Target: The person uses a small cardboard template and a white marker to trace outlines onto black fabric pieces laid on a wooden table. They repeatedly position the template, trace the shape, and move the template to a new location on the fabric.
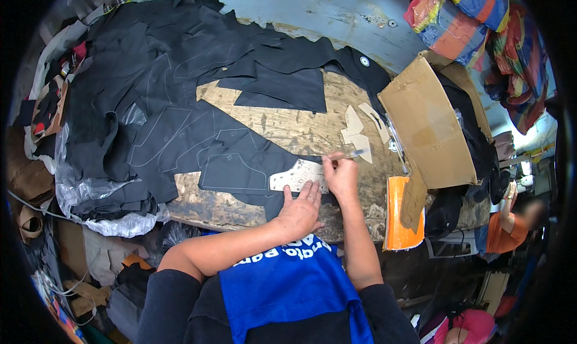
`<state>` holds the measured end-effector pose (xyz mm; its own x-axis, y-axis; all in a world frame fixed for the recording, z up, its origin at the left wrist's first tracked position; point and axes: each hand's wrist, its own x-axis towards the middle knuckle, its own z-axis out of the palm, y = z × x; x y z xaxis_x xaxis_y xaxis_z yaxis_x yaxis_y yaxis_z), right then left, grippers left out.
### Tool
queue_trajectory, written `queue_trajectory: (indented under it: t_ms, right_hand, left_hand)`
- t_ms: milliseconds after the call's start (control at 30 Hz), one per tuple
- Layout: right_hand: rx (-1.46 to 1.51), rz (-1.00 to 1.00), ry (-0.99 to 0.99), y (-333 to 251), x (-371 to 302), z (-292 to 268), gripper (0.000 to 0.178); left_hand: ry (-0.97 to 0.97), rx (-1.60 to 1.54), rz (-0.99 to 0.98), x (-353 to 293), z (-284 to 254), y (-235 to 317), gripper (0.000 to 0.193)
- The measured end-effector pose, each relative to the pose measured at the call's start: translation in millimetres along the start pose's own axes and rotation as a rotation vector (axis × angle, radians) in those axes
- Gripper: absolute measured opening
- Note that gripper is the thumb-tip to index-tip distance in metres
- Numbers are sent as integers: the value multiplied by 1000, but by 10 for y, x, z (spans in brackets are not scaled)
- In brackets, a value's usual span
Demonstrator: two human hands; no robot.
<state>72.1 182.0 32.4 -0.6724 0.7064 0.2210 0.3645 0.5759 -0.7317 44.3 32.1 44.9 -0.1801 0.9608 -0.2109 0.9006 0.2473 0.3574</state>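
Note:
My left hand [302, 208] lies with its fingers stretched out on a pale, speckled pattern piece [296, 174], pressing it onto black sheet material [225, 144]. My right hand [341, 179] is closed round a slim, pale pen [356, 154] at the pattern's right edge. The pen's back end sticks out to the right; its tip is hidden by the fingers. Left of the pattern, several light outlines are drawn on the black sheet, one of them directly beside it.
Black sheets [132, 49] are heaped over the left and back of the worn wooden table [276, 127]. Cream pattern pieces [354, 124] lie beyond my right hand. A cardboard box [428, 118] and an orange-covered pad [396, 215] sit to the right. A person in orange [505, 233] is farther right.

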Motion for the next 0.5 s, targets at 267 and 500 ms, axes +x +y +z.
queue_trajectory:
  t_ms: [267,500]
  right_hand:
    - [135,65,-32,230,-164,-68,13]
    - [-5,97,-246,-23,-644,-436,12]
  left_hand:
    - [-99,-174,-22,210,-234,-181,42]
    - [-162,-495,107,565,-550,-718,62]
